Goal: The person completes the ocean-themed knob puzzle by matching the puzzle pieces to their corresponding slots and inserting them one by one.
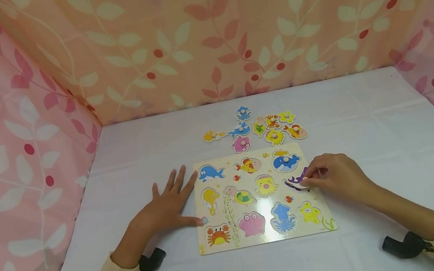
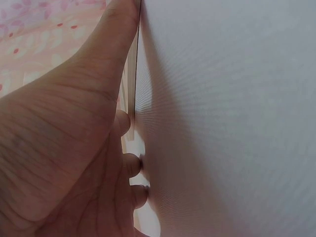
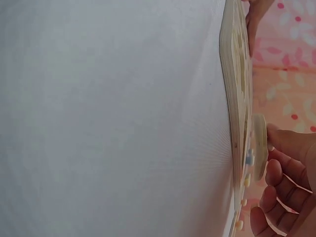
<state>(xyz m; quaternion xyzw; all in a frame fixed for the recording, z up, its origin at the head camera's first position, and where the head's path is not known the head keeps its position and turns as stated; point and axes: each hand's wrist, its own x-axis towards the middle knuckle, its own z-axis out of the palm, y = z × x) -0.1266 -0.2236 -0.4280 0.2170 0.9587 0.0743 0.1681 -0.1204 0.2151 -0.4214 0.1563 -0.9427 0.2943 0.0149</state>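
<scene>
A wooden sea-animal puzzle board [image 1: 265,240] lies flat on the table. My left hand [image 1: 165,212] is spread at its left side, the thumb on the board's edge and the fingers reaching toward the upper left corner. With thumb and fingertips, my right hand [image 1: 340,177] pinches a purple sea-animal puzzle piece [image 1: 295,184] over the right end of the middle row. The right wrist view shows that piece [image 3: 259,148] tilted just off the board; the fingers hide its knob. A blue whale piece [image 1: 286,161] with a knob sits in the upper right recess.
Behind the board lie several knobbed pieces, among them a blue squid [image 1: 243,113], a pink shell [image 1: 241,144], a yellow starfish [image 1: 287,117] and a fish [image 1: 295,131]. White cloth [image 1: 150,141] covers the table; patterned curtains [image 1: 201,38] stand around it.
</scene>
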